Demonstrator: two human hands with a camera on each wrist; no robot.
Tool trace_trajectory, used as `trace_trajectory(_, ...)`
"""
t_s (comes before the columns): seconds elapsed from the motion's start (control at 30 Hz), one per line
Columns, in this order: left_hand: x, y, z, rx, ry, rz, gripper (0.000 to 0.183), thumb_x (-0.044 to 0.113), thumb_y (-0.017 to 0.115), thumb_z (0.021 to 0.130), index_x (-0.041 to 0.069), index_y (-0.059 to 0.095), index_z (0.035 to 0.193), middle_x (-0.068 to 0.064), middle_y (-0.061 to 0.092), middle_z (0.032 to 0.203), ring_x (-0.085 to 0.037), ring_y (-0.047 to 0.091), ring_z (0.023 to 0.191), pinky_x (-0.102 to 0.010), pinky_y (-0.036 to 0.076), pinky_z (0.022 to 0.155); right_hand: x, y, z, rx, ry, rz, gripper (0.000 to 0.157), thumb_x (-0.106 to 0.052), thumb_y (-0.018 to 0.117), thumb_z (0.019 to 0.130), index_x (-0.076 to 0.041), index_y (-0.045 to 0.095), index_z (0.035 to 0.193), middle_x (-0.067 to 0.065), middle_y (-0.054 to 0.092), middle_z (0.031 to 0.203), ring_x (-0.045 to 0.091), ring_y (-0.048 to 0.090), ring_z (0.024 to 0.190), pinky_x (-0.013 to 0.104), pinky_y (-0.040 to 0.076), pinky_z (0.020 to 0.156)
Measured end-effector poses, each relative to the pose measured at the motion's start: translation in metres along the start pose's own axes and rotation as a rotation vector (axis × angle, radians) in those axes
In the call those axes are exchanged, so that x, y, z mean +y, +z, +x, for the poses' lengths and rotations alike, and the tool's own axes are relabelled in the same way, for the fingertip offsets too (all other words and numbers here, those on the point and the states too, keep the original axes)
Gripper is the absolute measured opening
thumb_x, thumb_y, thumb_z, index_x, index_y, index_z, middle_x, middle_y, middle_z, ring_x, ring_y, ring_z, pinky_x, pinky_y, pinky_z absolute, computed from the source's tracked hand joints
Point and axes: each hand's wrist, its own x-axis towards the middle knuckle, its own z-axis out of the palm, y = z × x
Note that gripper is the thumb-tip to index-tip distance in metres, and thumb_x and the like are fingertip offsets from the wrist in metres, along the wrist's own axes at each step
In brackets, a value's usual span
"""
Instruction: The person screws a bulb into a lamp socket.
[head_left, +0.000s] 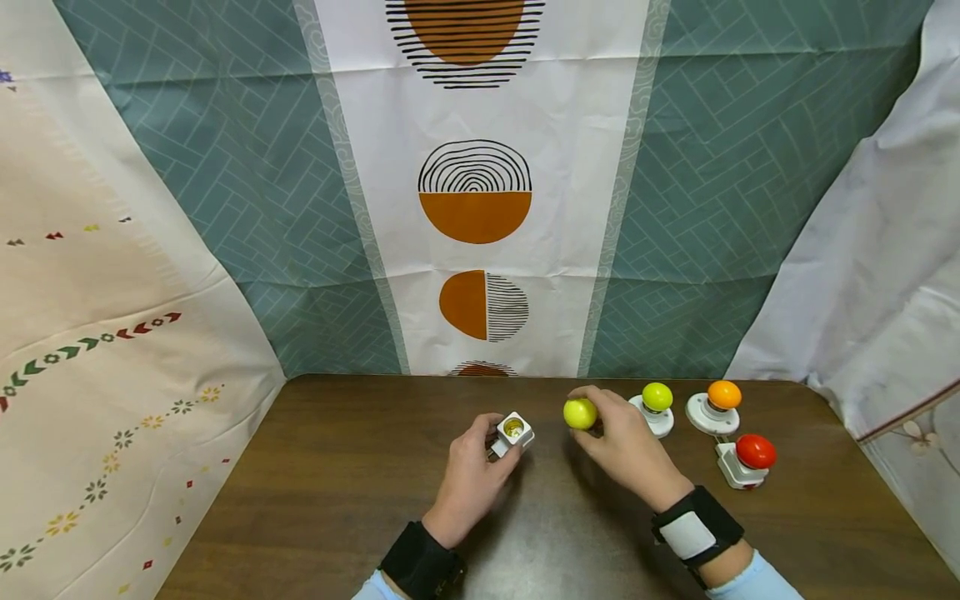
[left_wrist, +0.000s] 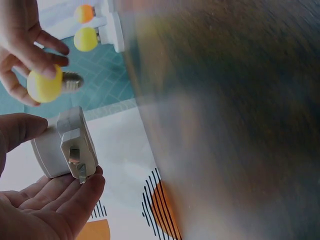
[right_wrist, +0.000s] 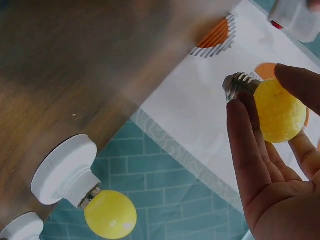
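Observation:
My left hand point(head_left: 474, 471) grips a white plug-in bulb socket point(head_left: 515, 430) between thumb and fingers, its open brass-coloured mouth facing up in the head view. Two flat metal prongs point(left_wrist: 78, 165) stick out of the socket's plug side in the left wrist view. To the right, my right hand point(head_left: 628, 442) holds a small yellow light bulb point(head_left: 580, 414) by its round globe. The bulb's silver screw base point(right_wrist: 241, 86) is bare and points away from the palm in the right wrist view. Socket and bulb are apart, both above the table.
At the right of the wooden table point(head_left: 337, 500) stand a yellow-green bulb point(head_left: 657, 397) and an orange bulb point(head_left: 724, 394), each in a round white lamp holder. Nearer lies a red bulb point(head_left: 756, 451) in a white plug-in socket. A patterned cloth point(head_left: 480, 117) hangs behind the table.

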Motion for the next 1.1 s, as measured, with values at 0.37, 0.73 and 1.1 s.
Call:
trace_trajectory(0.37,0.004,0.004,-0.001,-0.018,0.03,-0.019,0.036,0.022,0.069,0.082,0.013,0.056,0.114,0.002,0.06,0.103,-0.007,0.057,0.088,-0.029,0.05,0.07,-0.01,-0.012,-0.001,0.023,0.092,0.177,0.056,-0.042,0.07,0.08,-0.017,0.048,0.126,-0.003,0.059,0.108,0.008,0.057,0.086,0.031,0.049,0.075)
trace_trajectory(0.73,0.008,0.006,-0.003,-0.065,0.027,-0.047,0.036,0.022,0.068,0.084,0.012,0.054,0.116,-0.001,0.061,0.105,-0.011,0.058,0.09,-0.03,0.05,0.071,-0.022,-0.017,0.001,0.129,0.067,0.288,0.051,-0.044,0.072,0.077,-0.027,0.057,0.122,-0.012,0.058,0.112,0.004,0.056,0.095,0.03,0.049,0.077)
trace_trajectory(1.1,0.013,0.01,-0.003,-0.087,0.071,-0.048,0.039,0.025,0.068,0.084,0.013,0.053,0.118,0.0,0.06,0.107,-0.009,0.058,0.091,-0.027,0.048,0.073,-0.038,-0.012,-0.003,0.046,-0.072,0.485,0.054,-0.018,0.076,0.076,-0.023,0.056,0.126,-0.006,0.056,0.12,0.01,0.057,0.102,0.029,0.047,0.08)
